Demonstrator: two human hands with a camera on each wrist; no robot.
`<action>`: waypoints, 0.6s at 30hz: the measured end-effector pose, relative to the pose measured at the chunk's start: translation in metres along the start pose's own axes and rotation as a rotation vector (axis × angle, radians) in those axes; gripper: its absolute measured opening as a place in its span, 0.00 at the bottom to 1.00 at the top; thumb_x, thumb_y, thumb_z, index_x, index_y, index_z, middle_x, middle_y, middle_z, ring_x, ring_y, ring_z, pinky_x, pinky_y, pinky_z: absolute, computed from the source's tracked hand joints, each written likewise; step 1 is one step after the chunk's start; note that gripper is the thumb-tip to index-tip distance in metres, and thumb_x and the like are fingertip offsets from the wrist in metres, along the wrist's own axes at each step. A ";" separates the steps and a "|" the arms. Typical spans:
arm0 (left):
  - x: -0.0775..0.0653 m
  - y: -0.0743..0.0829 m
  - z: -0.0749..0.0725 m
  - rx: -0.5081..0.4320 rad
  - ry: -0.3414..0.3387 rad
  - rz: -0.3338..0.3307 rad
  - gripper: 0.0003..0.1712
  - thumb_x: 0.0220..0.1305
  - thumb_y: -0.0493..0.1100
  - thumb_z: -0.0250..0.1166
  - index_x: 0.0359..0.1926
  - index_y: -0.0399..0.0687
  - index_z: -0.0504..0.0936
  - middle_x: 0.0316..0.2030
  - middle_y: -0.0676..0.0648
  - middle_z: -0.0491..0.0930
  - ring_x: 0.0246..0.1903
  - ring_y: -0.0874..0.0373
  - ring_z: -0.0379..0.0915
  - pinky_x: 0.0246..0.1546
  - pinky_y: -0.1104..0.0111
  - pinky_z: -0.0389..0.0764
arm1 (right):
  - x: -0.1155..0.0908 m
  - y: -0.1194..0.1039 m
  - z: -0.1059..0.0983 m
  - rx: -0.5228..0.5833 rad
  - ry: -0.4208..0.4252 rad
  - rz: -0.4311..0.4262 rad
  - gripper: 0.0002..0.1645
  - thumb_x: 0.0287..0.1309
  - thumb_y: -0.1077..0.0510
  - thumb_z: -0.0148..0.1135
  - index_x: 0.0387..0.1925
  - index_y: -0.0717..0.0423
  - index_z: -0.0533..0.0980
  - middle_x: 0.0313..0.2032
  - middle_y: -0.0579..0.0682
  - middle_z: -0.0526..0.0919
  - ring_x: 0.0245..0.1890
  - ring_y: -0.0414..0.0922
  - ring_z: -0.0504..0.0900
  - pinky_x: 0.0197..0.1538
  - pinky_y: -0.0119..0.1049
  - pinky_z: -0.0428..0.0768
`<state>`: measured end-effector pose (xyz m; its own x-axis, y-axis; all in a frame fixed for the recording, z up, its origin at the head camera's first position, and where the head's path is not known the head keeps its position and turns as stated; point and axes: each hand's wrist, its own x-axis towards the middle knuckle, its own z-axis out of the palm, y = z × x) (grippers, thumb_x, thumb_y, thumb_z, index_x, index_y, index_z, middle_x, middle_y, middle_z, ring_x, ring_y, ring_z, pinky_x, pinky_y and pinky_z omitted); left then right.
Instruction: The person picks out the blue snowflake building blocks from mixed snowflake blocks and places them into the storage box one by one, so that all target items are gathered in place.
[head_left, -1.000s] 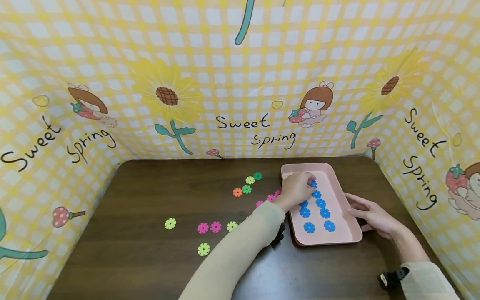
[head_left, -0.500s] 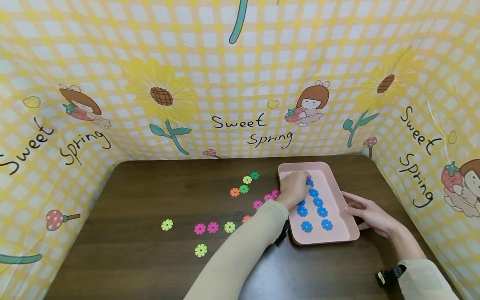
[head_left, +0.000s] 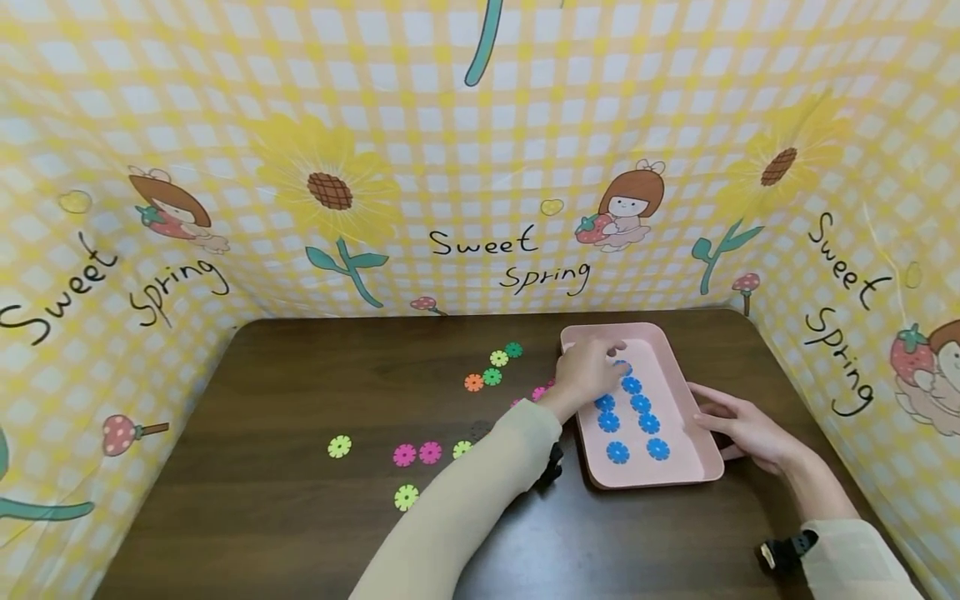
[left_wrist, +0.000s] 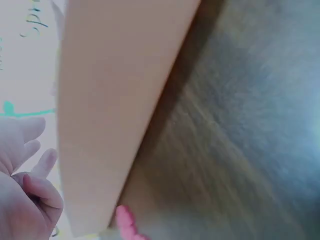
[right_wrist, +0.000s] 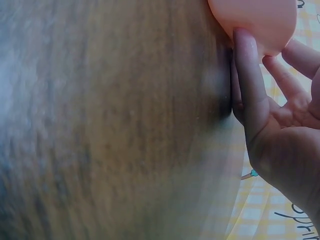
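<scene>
A shallow pink tray (head_left: pixel 705 457) holds several blue notched plastic discs (head_left: pixel 618 452) in two rough columns. Over the tray's far left part is my left hand (head_left: pixel 588 371), its fingers loosely bent. A blue disc (head_left: pixel 624 367) lies just below its fingertips, partly covered. In the left wrist view nothing shows between the fingers of the left hand (left_wrist: pixel 27 175). My right hand (head_left: pixel 753 433) touches the outer right wall of the tray with extended fingers. Its thumb rests against the pink wall (right_wrist: pixel 255 20) in the right wrist view.
Left of the tray, several loose discs lie on the brown table (head_left: pixel 247 517): yellow-green (head_left: pixel 340 447), magenta (head_left: pixel 405 454), orange (head_left: pixel 474 382) and green (head_left: pixel 492 377). My left sleeve (head_left: pixel 457 508) hides part of them. A checkered cloth (head_left: pixel 480 167) encloses the table's back and sides.
My left fingers have come off the blue disc at the column's far end and lifted slightly. That disc stays in the tray. The right hand keeps its place at the tray wall.
</scene>
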<state>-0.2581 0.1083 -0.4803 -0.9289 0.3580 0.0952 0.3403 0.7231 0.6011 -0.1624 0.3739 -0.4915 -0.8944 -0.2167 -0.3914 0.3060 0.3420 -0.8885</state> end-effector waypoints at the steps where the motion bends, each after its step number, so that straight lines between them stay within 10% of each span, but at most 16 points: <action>1: -0.003 0.001 -0.004 -0.011 -0.004 0.013 0.20 0.70 0.55 0.70 0.60 0.65 0.86 0.52 0.61 0.85 0.44 0.65 0.80 0.41 0.64 0.78 | -0.001 0.000 -0.001 -0.001 0.000 0.000 0.46 0.76 0.54 0.59 0.82 0.57 0.46 0.69 0.78 0.62 0.49 0.55 0.85 0.44 0.56 0.86; 18: -0.069 -0.020 -0.072 0.190 0.002 0.170 0.27 0.70 0.64 0.66 0.64 0.61 0.83 0.56 0.55 0.84 0.32 0.62 0.79 0.21 0.70 0.72 | -0.001 0.002 0.000 0.003 -0.010 -0.006 0.46 0.76 0.53 0.59 0.82 0.59 0.46 0.69 0.78 0.62 0.49 0.53 0.84 0.44 0.56 0.86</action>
<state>-0.2116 0.0266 -0.4420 -0.8562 0.4827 0.1840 0.5128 0.7509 0.4161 -0.1611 0.3745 -0.4929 -0.8931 -0.2278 -0.3880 0.3013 0.3376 -0.8918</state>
